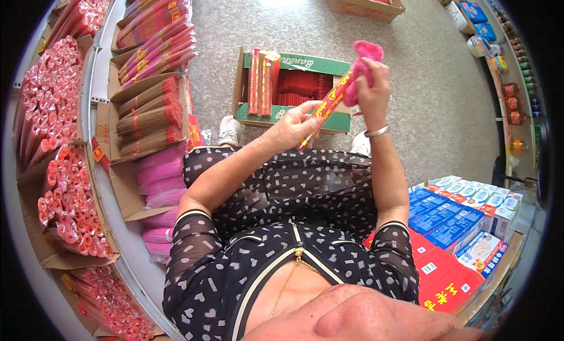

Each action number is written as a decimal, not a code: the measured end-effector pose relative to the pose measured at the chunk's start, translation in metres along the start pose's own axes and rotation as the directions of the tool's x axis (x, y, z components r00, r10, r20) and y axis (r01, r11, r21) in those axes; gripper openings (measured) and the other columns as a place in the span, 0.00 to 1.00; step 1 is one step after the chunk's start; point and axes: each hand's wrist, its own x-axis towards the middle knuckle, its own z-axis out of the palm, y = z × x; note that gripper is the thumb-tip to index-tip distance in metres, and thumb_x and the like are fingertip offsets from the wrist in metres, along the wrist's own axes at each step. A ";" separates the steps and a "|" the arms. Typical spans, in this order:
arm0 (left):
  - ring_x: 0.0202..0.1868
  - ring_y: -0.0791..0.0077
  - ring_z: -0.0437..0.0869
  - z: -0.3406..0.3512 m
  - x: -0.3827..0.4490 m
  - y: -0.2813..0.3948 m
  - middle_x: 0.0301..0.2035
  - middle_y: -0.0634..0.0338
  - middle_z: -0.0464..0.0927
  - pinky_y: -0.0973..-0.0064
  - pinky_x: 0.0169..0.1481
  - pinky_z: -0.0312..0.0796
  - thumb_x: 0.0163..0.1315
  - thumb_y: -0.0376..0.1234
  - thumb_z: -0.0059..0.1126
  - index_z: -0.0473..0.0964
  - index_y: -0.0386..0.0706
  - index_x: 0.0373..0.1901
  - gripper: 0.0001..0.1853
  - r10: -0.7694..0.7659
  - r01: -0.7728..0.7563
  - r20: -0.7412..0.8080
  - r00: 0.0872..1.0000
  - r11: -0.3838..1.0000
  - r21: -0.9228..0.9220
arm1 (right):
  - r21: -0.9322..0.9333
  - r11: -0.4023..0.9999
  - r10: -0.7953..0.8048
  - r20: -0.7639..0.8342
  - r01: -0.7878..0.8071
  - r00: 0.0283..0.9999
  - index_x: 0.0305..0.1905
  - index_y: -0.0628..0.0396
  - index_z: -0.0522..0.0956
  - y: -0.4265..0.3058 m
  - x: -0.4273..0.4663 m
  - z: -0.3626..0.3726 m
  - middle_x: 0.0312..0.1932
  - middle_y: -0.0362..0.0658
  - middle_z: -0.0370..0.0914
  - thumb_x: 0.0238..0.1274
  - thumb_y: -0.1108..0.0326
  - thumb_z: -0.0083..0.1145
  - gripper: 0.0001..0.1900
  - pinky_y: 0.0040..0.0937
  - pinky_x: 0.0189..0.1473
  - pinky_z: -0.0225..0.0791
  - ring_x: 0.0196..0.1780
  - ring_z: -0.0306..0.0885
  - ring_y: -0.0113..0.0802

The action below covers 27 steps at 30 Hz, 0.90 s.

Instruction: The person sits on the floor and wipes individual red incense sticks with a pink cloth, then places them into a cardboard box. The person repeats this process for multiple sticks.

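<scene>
My left hand (296, 126) grips the lower part of a long red packet with yellow print (331, 102), which slants up to the right. My right hand (374, 89) holds a bright pink cloth (362, 72) bunched around the packet's upper end. Beneath my hands, on the floor between my shoes, stands a cardboard box (308, 63) with green printed sides. Several dark red wrapped packets (304, 84) lie inside it. Across the box's left side rest red packets with gold print (266, 83), reaching over both long rims.
Shelves at my left hold bundled incense sticks (150, 116) and red plastic-wrapped rolls (53, 94) in cardboard boxes. Stacked cartons (449, 217) stand close on my right. Another open cardboard box (365, 8) sits farther ahead on the floor (436, 98). Jars (513, 103) line the right-hand shelf.
</scene>
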 end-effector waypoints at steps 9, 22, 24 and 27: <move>0.30 0.74 0.83 -0.110 0.011 -0.041 0.33 0.57 0.80 0.76 0.32 0.77 0.68 0.34 0.54 0.67 0.38 0.51 0.14 0.084 -0.033 -0.535 0.841 0.994 0.104 | 0.519 0.820 0.384 -0.185 -0.242 0.904 0.52 0.58 0.79 0.014 0.005 -0.034 0.45 0.41 0.78 0.62 0.74 0.56 0.14 0.26 0.51 0.70 0.47 0.75 0.27; 0.55 0.46 0.71 -0.214 0.061 -0.128 0.51 0.39 0.71 0.56 0.61 0.65 0.56 0.41 0.64 0.73 0.34 0.53 0.27 0.510 0.523 -0.484 0.711 0.077 0.849 | 0.478 0.835 0.379 -0.138 -0.273 0.915 0.51 0.57 0.78 -0.009 -0.003 -0.071 0.41 0.40 0.76 0.60 0.76 0.56 0.14 0.24 0.48 0.68 0.43 0.74 0.25; 0.54 0.45 0.71 -0.210 0.094 -0.118 0.50 0.38 0.70 0.55 0.62 0.64 0.56 0.40 0.64 0.73 0.34 0.54 0.27 0.552 0.434 -0.432 0.713 0.137 0.891 | 0.503 0.807 0.416 -0.114 -0.309 0.902 0.51 0.58 0.78 -0.013 -0.002 -0.076 0.41 0.40 0.76 0.59 0.76 0.55 0.14 0.24 0.47 0.68 0.43 0.74 0.25; 0.56 0.42 0.71 -0.213 0.148 -0.110 0.51 0.37 0.70 0.54 0.63 0.64 0.55 0.45 0.66 0.73 0.34 0.53 0.29 0.418 0.559 -0.573 0.705 0.169 0.811 | 0.463 0.836 0.382 -0.104 -0.295 0.918 0.51 0.58 0.78 -0.012 -0.004 -0.077 0.42 0.41 0.76 0.58 0.77 0.55 0.15 0.24 0.47 0.69 0.43 0.75 0.25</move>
